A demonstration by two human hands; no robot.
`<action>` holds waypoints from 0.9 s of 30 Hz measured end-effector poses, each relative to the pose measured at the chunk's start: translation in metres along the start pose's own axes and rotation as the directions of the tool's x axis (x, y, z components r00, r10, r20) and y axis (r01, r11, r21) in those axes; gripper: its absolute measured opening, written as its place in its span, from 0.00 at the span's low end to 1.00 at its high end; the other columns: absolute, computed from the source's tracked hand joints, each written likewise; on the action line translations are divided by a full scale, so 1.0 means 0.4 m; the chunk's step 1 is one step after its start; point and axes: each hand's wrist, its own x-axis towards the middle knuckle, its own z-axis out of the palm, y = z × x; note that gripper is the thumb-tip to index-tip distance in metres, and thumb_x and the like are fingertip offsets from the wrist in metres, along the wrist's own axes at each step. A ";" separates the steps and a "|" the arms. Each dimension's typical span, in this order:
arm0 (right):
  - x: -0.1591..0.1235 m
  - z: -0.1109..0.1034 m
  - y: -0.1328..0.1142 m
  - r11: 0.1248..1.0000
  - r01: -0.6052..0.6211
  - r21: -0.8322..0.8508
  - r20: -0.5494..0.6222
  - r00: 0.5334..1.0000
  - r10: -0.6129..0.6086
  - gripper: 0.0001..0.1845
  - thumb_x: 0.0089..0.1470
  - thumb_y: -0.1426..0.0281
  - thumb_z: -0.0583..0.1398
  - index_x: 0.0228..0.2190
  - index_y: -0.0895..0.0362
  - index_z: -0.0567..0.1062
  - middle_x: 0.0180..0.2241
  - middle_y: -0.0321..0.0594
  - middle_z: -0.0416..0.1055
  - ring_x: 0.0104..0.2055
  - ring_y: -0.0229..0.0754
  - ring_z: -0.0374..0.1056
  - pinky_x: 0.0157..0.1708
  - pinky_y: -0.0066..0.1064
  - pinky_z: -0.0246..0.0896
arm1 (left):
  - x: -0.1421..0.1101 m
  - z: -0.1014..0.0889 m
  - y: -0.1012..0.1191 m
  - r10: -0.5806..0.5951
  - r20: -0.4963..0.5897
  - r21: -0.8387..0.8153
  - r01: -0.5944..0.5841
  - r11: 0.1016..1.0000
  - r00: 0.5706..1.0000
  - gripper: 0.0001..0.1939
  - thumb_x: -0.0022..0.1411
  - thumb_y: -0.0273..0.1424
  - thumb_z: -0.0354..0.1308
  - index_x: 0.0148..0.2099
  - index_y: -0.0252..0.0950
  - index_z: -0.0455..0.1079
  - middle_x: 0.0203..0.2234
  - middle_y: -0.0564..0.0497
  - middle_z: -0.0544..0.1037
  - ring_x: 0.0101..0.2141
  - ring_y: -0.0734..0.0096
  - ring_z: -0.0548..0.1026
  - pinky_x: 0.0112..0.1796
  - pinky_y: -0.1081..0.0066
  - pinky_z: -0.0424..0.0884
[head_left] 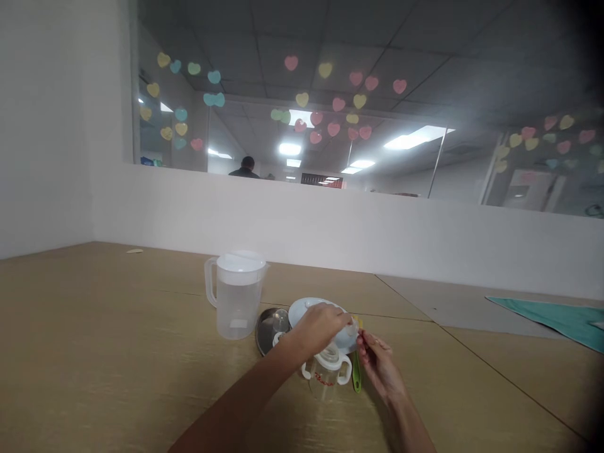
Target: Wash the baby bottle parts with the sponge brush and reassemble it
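Observation:
My left hand (325,324) reaches over the plate, its fingers closed on a small clear piece (353,326), perhaps a bottle part; its kind is not plain. Just right of it, my right hand (379,365) has its fingertips pinched together close to that piece; what they hold is too small to make out. Below my left hand stands a clear baby bottle (324,379) with two white handles, a white collar and red lettering. A green handle (357,374) lies beside the bottle, partly hidden. Behind the hands is a pale oval plate (302,308).
A lidded translucent pitcher (238,305) stands left of the plate. Next to it a dark metal dish (265,336) holds a clear dome-shaped piece (281,320). A teal cloth (557,318) lies at the right. Behind the table rise a white wall (283,220) and a window.

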 end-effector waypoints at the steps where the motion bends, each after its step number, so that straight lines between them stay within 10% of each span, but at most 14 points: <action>1: 0.004 -0.004 0.001 1.000 0.001 0.026 -0.021 1.000 -0.001 0.17 0.26 0.63 0.71 0.21 0.60 0.76 0.16 0.33 0.66 0.17 0.28 0.54 0.13 0.19 0.50 | -0.001 -0.004 -0.009 -0.013 -0.013 -0.042 0.013 0.999 1.000 0.10 0.63 0.25 0.48 0.44 0.37 0.68 0.38 0.51 0.76 0.39 0.67 0.73 0.39 0.69 0.66; 12: 0.039 -0.088 -0.010 0.968 0.162 0.193 -0.165 0.977 -0.131 0.17 0.30 0.64 0.70 0.23 0.56 0.72 0.17 0.27 0.62 0.17 0.26 0.54 0.13 0.16 0.54 | -0.019 -0.034 -0.115 -0.186 -0.147 -0.243 0.147 0.959 0.971 0.13 0.63 0.28 0.48 0.43 0.39 0.74 0.39 0.49 0.78 0.40 0.69 0.74 0.43 0.70 0.67; 19: 0.033 -0.071 0.025 0.990 0.115 0.077 -0.251 0.963 -0.093 0.17 0.32 0.64 0.69 0.27 0.57 0.74 0.17 0.29 0.65 0.17 0.28 0.59 0.14 0.19 0.57 | -0.040 -0.090 -0.163 -0.526 -0.397 -0.629 0.194 0.752 0.752 0.11 0.59 0.35 0.54 0.40 0.37 0.75 0.38 0.50 0.79 0.40 0.67 0.75 0.44 0.68 0.68; 27: 0.033 -0.035 0.071 0.997 0.052 -0.060 -0.272 0.960 -0.067 0.20 0.27 0.62 0.71 0.23 0.61 0.75 0.14 0.30 0.65 0.15 0.29 0.57 0.12 0.20 0.52 | -0.013 0.008 -0.120 -0.410 -0.213 -0.495 0.264 0.828 0.887 0.11 0.62 0.29 0.48 0.41 0.35 0.71 0.38 0.49 0.77 0.40 0.70 0.73 0.44 0.70 0.66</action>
